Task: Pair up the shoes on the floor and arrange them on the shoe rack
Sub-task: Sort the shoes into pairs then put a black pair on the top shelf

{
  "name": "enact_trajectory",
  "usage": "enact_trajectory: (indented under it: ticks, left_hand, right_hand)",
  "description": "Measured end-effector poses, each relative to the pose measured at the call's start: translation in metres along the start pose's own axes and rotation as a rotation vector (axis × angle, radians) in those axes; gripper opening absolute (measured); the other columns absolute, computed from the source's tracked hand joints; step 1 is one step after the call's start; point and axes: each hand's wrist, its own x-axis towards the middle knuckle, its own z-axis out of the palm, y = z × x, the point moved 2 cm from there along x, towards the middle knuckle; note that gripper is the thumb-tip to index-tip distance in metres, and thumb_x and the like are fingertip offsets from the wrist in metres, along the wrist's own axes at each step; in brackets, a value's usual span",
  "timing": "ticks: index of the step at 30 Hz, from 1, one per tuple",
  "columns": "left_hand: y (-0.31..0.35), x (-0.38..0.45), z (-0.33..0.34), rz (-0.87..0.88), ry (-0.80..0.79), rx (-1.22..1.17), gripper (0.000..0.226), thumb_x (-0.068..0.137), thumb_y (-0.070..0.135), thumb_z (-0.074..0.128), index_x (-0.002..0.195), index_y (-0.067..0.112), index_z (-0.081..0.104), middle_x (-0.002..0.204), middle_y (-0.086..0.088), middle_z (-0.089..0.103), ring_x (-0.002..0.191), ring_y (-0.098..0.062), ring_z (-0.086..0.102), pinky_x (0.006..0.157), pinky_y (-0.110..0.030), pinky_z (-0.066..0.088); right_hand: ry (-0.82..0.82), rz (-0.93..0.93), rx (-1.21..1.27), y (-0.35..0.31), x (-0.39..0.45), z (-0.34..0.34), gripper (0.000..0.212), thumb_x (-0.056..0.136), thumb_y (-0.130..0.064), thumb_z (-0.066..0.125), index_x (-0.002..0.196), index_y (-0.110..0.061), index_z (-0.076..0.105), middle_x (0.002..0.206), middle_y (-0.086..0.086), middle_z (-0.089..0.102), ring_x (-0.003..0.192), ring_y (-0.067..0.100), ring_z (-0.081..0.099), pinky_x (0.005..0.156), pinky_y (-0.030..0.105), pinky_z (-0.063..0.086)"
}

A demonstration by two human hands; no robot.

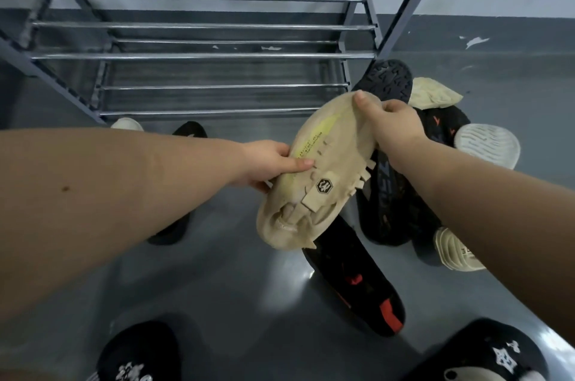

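I hold a beige sneaker (pixel 323 175) with a yellow stripe and a dark hexagon badge up in the air, toe pointing toward the rack. My left hand (pixel 267 163) grips its left side and my right hand (pixel 389 122) grips its toe end. The metal shoe rack (pixel 202 55) with bare chrome bars stands in front, against the wall. A second beige shoe (pixel 435 93) lies on the floor pile at the right. A black sneaker with red accents (pixel 357 275) lies just below the held shoe.
A pile at the right holds black sneakers (pixel 385 79), a white-soled shoe (pixel 488 144) and a cream slide (pixel 457 253). A white shoe (pixel 126 124) and a black shoe (pixel 191 130) peek above my left forearm. My own feet in black slippers (pixel 140 355) are at the bottom.
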Motion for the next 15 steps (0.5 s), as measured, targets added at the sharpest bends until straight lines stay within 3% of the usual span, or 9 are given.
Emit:
enact_trajectory:
  ticks: [4,6,8,12,15]
  left_hand:
    - [0.005,0.000,-0.009,0.031,0.070,-0.158,0.043,0.086,0.049,0.057,0.119,0.020,0.058,0.112,-0.002,0.068,0.102,-0.021,0.064,0.087,-0.039,0.053]
    - [0.008,0.000,-0.015,0.037,0.095,-0.243,0.045,0.087,0.048,0.055,0.121,0.019,0.056,0.113,-0.002,0.068,0.103,-0.021,0.064,0.087,-0.039,0.053]
    - [0.009,0.000,-0.022,0.025,0.110,-0.310,0.045,0.088,0.047,0.053,0.123,0.018,0.055,0.115,-0.004,0.067,0.105,-0.022,0.063,0.090,-0.042,0.052]
    - [0.003,-0.001,-0.028,-0.042,0.136,-0.389,0.046,0.090,0.045,0.053,0.123,0.013,0.055,0.118,-0.007,0.066,0.103,-0.024,0.063,0.083,-0.042,0.054]
    - [-0.008,-0.003,-0.028,-0.110,0.156,-0.421,0.049,0.089,0.045,0.053,0.123,0.009,0.054,0.117,-0.011,0.064,0.101,-0.027,0.062,0.079,-0.041,0.054]
  right_hand:
    - [-0.104,0.126,0.091,-0.004,-0.004,0.010,0.041,0.082,-0.056,0.061,0.097,-0.019,0.053,0.082,-0.002,0.058,0.068,0.012,0.057,0.061,0.029,0.054]
    - [-0.259,0.231,0.149,0.000,-0.012,0.022,0.038,0.084,-0.051,0.061,0.103,-0.018,0.055,0.093,0.000,0.062,0.079,0.015,0.061,0.056,0.030,0.052]
    - [-0.387,0.299,0.216,0.006,-0.018,0.036,0.039,0.087,-0.045,0.061,0.111,-0.014,0.058,0.106,0.003,0.067,0.091,0.020,0.065,0.065,0.035,0.055]
    - [-0.401,0.295,0.208,0.011,-0.023,0.059,0.043,0.089,-0.040,0.060,0.121,-0.011,0.057,0.114,0.006,0.067,0.102,0.025,0.064,0.086,0.043,0.054]
    - [-0.385,0.250,0.123,0.016,-0.025,0.074,0.038,0.089,-0.037,0.061,0.115,-0.009,0.062,0.107,0.005,0.069,0.095,0.022,0.066,0.077,0.034,0.055]
